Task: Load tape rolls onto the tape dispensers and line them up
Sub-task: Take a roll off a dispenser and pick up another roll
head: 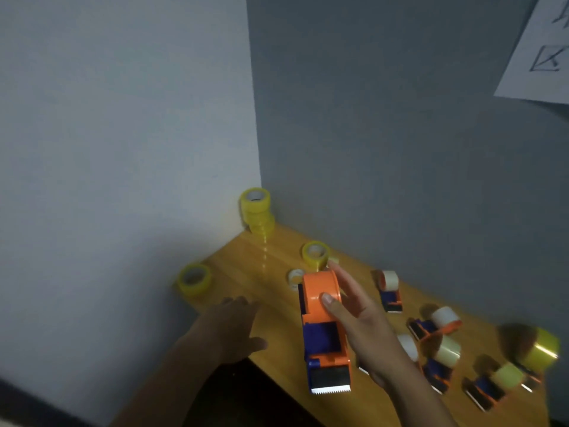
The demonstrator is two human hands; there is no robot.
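Dispenser (323, 328) held empty above the table (271, 260), no roll on it yet.

Right hand (360, 315) grips the orange hood from the side, thumb curled onto its face, serrated blade pointing toward the person; the dispenser sits just right of the left hand (228, 328), which reaches out flat with fingers spread, holding nothing, toward the lone roll (194, 278) at the table's left edge. That roll sits so near the edge that, I judge, a careless brush could knock it off. The one-sided hold may let the dispenser twist when a roll is pushed on, and the exposed teeth could nick a finger. Beyond the dispenser stand a stack (257, 211) in the corner and another roll (315, 254); to its right lie loaded dispensers (391, 291), unevenly placed, which a swinging arm could scatter.
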